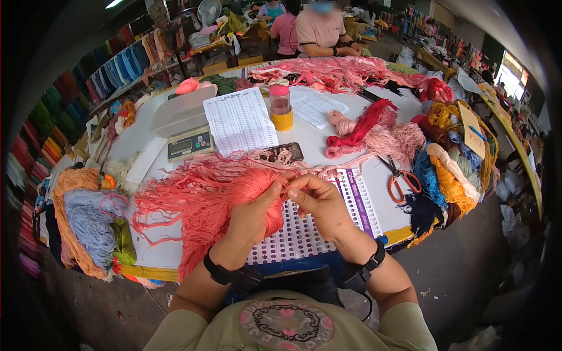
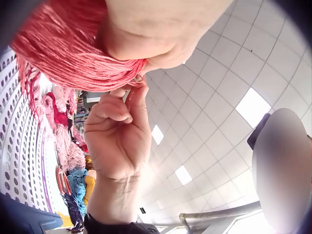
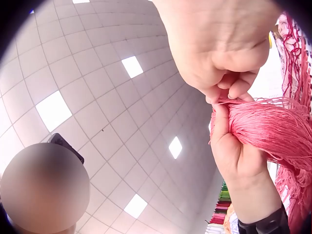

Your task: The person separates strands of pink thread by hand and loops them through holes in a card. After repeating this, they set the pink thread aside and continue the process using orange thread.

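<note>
Nearest the wearer, the left hand (image 1: 249, 219) is gripping a coral yarn bundle (image 1: 252, 187), its fingers curling round the body and its thumb reaching the gathered end. The right hand (image 1: 331, 213) is pinching fine strands between thumb and index finger at that end. The bundle is hanging over a perforated card (image 1: 293, 237), its loose strands trailing across the worktop (image 1: 146, 234).

Handling, as judged: the bundle is appearing light, soft and limp, with little risk of slipping but a ready tendency to snag or fray. The compact body is offering the secure hold; single strands are calling for a fingertip pinch at the gathered end.

Scissors (image 1: 396, 173) are lying to the right, beside mixed yarn. Beyond, a phone (image 1: 287, 152), a scale (image 1: 190, 145) and a printed sheet (image 1: 240, 120) are resting. Red and pink yarn (image 1: 328, 73) is lining the far edge, where a person (image 1: 319, 32) is facing the worktop.
</note>
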`<action>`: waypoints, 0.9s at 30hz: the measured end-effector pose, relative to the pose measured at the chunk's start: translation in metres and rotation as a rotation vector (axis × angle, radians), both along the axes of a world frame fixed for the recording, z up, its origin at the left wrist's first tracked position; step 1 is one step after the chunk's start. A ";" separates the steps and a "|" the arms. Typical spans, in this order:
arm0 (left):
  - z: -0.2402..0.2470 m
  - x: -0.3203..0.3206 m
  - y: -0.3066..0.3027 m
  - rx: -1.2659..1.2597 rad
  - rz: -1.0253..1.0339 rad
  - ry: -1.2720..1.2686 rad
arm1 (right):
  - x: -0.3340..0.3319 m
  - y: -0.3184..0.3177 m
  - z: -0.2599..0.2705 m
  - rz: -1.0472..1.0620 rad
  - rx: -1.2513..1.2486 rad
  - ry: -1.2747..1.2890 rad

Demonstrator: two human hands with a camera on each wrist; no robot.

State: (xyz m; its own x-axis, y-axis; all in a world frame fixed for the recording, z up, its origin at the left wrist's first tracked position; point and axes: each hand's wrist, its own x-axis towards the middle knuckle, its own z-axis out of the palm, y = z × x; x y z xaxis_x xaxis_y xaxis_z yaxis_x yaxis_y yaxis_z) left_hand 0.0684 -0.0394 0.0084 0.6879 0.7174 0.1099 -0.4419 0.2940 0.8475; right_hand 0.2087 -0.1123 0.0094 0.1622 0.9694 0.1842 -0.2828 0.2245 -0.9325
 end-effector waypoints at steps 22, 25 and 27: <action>-0.004 -0.191 0.156 -0.362 0.393 -0.464 | 0.441 -0.202 -0.087 -1.481 -0.155 -0.307; -0.003 -0.089 0.120 -0.431 0.129 -0.265 | 0.298 -0.091 -0.054 -0.966 -0.132 -0.468; -0.018 -0.025 0.105 -0.533 -0.057 -0.006 | 0.224 -0.031 -0.056 -0.357 -0.090 -0.501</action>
